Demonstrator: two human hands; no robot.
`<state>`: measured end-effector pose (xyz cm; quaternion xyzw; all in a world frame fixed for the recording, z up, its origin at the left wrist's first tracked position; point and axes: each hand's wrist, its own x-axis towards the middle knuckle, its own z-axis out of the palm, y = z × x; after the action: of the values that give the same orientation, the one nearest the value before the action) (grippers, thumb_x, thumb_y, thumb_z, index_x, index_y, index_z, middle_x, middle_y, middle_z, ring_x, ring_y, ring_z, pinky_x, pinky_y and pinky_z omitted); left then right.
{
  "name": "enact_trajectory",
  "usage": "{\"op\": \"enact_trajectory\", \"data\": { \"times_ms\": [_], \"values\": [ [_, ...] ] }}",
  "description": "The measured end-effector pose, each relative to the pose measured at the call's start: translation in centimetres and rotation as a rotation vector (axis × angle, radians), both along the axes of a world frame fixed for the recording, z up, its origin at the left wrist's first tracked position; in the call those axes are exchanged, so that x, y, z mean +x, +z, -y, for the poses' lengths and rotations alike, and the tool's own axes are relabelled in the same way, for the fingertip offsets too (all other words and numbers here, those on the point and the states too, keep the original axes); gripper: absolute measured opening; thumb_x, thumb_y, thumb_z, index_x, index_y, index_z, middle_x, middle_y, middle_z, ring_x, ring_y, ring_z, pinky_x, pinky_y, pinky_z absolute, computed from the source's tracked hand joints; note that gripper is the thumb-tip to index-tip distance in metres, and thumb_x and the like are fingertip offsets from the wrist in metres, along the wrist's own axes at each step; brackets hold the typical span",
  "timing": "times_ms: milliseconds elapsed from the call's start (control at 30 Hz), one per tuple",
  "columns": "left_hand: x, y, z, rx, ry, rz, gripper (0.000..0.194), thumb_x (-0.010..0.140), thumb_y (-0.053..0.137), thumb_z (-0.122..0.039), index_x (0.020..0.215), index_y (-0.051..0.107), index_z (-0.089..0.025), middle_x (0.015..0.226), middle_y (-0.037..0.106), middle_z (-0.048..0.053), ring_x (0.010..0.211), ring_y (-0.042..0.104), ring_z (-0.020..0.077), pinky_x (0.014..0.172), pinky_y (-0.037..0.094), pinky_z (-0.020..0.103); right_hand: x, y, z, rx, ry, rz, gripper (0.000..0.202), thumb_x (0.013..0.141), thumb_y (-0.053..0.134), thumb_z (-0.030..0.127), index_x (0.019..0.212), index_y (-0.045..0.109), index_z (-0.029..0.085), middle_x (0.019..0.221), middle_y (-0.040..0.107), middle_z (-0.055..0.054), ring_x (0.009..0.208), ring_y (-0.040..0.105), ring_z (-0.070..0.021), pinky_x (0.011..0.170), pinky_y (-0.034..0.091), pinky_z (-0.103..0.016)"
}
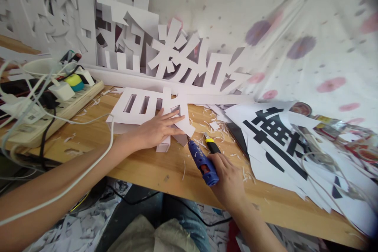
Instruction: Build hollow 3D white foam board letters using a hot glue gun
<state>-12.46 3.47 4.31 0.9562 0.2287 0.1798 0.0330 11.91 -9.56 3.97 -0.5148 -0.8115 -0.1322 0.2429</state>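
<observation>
My left hand point(158, 128) lies with its fingers spread on the right part of a white raised board character point(147, 106), which rests on the wooden table. My right hand point(228, 177) is closed around a blue hot glue gun point(202, 161); its handle is hidden by the hand. The gun's nozzle points away to the left and is at the lower right edge of the character, close to my left fingertips. A utility knife point(210, 141) with a yellow and black body lies just beyond the gun, its rear end partly hidden by my right hand.
Cut-out white characters point(177, 55) lean along the back by a flowered curtain point(265, 31). A loaded power strip point(59, 110) stands at left; a white cable point(85, 169) crosses above my left forearm. Printed sheets point(265, 138) and plastic packets point(348, 134) lie at right. Paper shavings litter the table.
</observation>
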Motion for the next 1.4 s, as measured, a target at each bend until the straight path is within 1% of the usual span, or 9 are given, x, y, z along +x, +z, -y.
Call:
{"op": "enact_trajectory", "data": {
  "times_ms": [133, 233, 400, 567, 833, 1100, 1267, 1333, 1400],
  "values": [
    [0.0, 0.0, 0.0, 0.01, -0.007, 0.013, 0.05, 0.085, 0.04, 0.002, 0.121, 0.059, -0.028, 0.147, 0.037, 0.007, 0.141, 0.018, 0.0278, 0.107, 0.019, 0.066, -0.3, 0.1, -0.1, -0.01, -0.008, 0.0, 0.014, 0.088, 0.041, 0.023, 0.08, 0.051, 0.02, 0.07, 0.062, -0.004, 0.062, 0.058, -0.0177, 0.054, 0.039, -0.025],
    [0.0, 0.0, 0.0, 0.01, -0.006, 0.04, 0.043, 0.089, 0.039, -0.003, 0.118, 0.06, -0.027, 0.145, 0.041, 0.006, 0.141, 0.017, 0.0278, 0.108, 0.02, 0.064, -0.4, 0.1, -0.2, -0.022, -0.019, -0.007, 0.014, 0.088, 0.042, 0.023, 0.078, 0.051, 0.02, 0.069, 0.062, -0.003, 0.062, 0.058, -0.0176, 0.054, 0.038, -0.025],
    [0.3, 0.2, 0.3, -0.061, 0.048, 0.126, 0.031, 0.093, 0.037, -0.012, 0.118, 0.054, -0.021, 0.14, 0.047, 0.008, 0.14, 0.024, 0.0265, 0.109, 0.022, 0.061, -0.7, 0.2, -0.3, -0.041, -0.03, -0.009, 0.013, 0.088, 0.043, 0.022, 0.078, 0.051, 0.02, 0.068, 0.061, -0.003, 0.062, 0.057, -0.0178, 0.054, 0.037, -0.025],
    [0.4, 0.3, 0.5, -0.095, 0.052, 0.157, 0.027, 0.093, 0.038, -0.013, 0.116, 0.049, -0.022, 0.139, 0.048, 0.008, 0.139, 0.025, 0.0252, 0.11, 0.021, 0.06, -1.5, 0.2, -0.4, -0.036, -0.054, 0.001, 0.012, 0.088, 0.043, 0.02, 0.079, 0.05, 0.021, 0.07, 0.061, -0.003, 0.065, 0.057, -0.0181, 0.055, 0.036, -0.025],
    [0.3, -0.2, 0.5, -0.056, 0.041, 0.198, 0.024, 0.094, 0.037, -0.015, 0.117, 0.042, -0.02, 0.136, 0.048, 0.012, 0.139, 0.026, 0.0247, 0.11, 0.023, 0.058, -2.4, -0.1, -0.4, -0.001, -0.078, 0.012, 0.011, 0.087, 0.043, 0.018, 0.08, 0.051, 0.021, 0.07, 0.061, -0.003, 0.068, 0.058, -0.0186, 0.058, 0.039, -0.026],
    [0.3, 0.0, 0.5, -0.06, 0.042, 0.189, 0.022, 0.094, 0.038, -0.015, 0.116, 0.043, -0.019, 0.134, 0.049, 0.012, 0.138, 0.028, 0.0253, 0.111, 0.024, 0.057, -1.6, -0.4, 0.0, -0.019, -0.033, -0.046, 0.01, 0.087, 0.043, 0.022, 0.082, 0.052, 0.02, 0.071, 0.062, -0.004, 0.066, 0.059, -0.0188, 0.056, 0.042, -0.027],
    [0.3, -0.1, 0.4, -0.066, 0.049, 0.175, 0.021, 0.095, 0.038, -0.017, 0.114, 0.048, -0.019, 0.133, 0.052, 0.01, 0.137, 0.03, 0.0246, 0.111, 0.023, 0.056, -0.5, -0.7, 1.0, -0.015, -0.001, -0.127, 0.008, 0.087, 0.047, 0.023, 0.089, 0.054, 0.02, 0.081, 0.066, -0.006, 0.07, 0.061, -0.0187, 0.059, 0.046, -0.027],
    [0.3, -0.2, 0.4, -0.06, 0.045, 0.171, 0.023, 0.096, 0.037, -0.018, 0.115, 0.049, -0.02, 0.132, 0.053, 0.009, 0.135, 0.034, 0.0232, 0.112, 0.022, 0.054, 0.1, -0.8, 1.1, -0.037, -0.019, -0.189, 0.008, 0.086, 0.052, 0.024, 0.092, 0.055, 0.021, 0.084, 0.065, -0.006, 0.072, 0.062, -0.0183, 0.061, 0.047, -0.027],
    [0.4, -0.2, 0.3, -0.053, 0.042, 0.161, 0.027, 0.096, 0.037, -0.019, 0.12, 0.049, -0.02, 0.131, 0.055, 0.008, 0.132, 0.039, 0.0208, 0.114, 0.021, 0.051, 0.6, -0.8, 1.0, -0.056, -0.086, -0.276, 0.011, 0.084, 0.057, 0.029, 0.091, 0.055, 0.021, 0.081, 0.064, -0.003, 0.069, 0.061, -0.0171, 0.059, 0.046, -0.026]
  ]
}}
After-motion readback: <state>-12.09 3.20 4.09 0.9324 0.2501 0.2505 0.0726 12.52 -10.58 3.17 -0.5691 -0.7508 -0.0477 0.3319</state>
